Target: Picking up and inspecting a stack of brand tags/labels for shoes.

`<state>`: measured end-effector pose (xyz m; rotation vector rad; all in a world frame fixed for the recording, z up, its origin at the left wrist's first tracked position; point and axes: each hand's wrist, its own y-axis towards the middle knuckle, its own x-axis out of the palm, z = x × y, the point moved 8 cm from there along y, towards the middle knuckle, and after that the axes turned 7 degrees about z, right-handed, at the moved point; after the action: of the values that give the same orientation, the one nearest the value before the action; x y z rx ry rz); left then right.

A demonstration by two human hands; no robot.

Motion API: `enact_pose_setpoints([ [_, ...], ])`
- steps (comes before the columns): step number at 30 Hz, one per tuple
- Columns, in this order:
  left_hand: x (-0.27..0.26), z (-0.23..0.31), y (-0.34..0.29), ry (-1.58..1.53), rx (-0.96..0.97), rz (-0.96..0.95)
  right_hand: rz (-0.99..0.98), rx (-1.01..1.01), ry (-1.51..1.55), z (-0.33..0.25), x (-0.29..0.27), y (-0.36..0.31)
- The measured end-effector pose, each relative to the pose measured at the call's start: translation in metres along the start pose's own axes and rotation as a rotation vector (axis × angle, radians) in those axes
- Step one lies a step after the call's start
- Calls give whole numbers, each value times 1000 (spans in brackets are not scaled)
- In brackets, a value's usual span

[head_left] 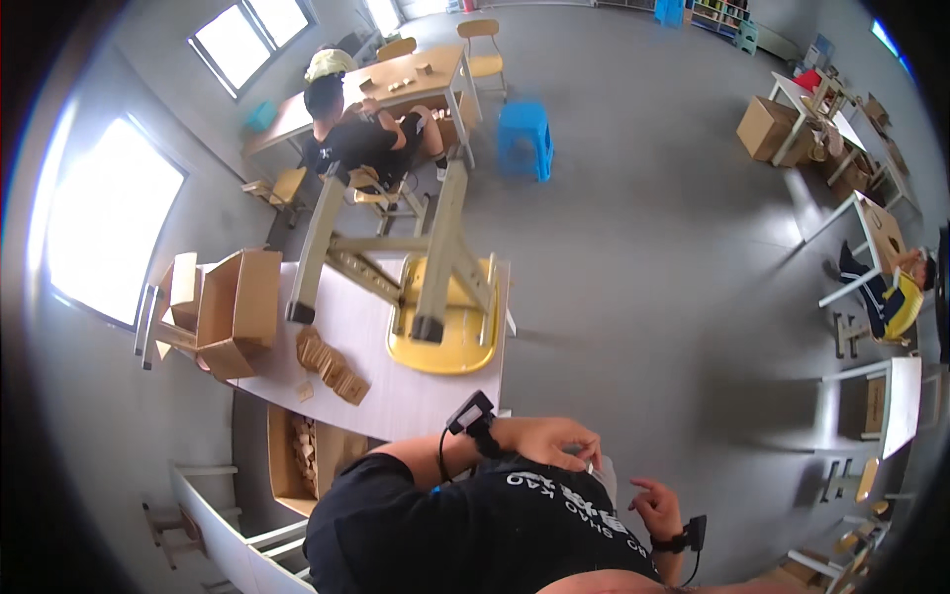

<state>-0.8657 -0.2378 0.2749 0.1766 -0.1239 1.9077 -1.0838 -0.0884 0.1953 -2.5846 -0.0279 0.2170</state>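
My left hand (560, 441) hangs in front of my black shirt, its fingers loosely bent and apart, with nothing visible in it. Lower and to the right, my right hand (659, 509) is held beside my body with its fingers spread and slightly curled, also without anything in it. Each wrist wears a strapped black device with a cable. Nearest to my left hand stands a pale table (445, 401). On it a yellow chair (455, 342) rests upside down, its legs pointing up. A row of small brown cardboard pieces (332, 366) lies left of the chair.
An open cardboard box (237, 302) stands at the table's left end. Below the table edge sits another box (282, 455) with small brown pieces inside. Two people sit at a far table (435, 69), near a blue stool (524, 139). Another person sits at the right.
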Motion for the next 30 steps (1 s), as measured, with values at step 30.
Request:
enact_pose_setpoints([
  [30,-513,79,129,-95,300,1305,-1314,-789,-427,-471,70,638],
])
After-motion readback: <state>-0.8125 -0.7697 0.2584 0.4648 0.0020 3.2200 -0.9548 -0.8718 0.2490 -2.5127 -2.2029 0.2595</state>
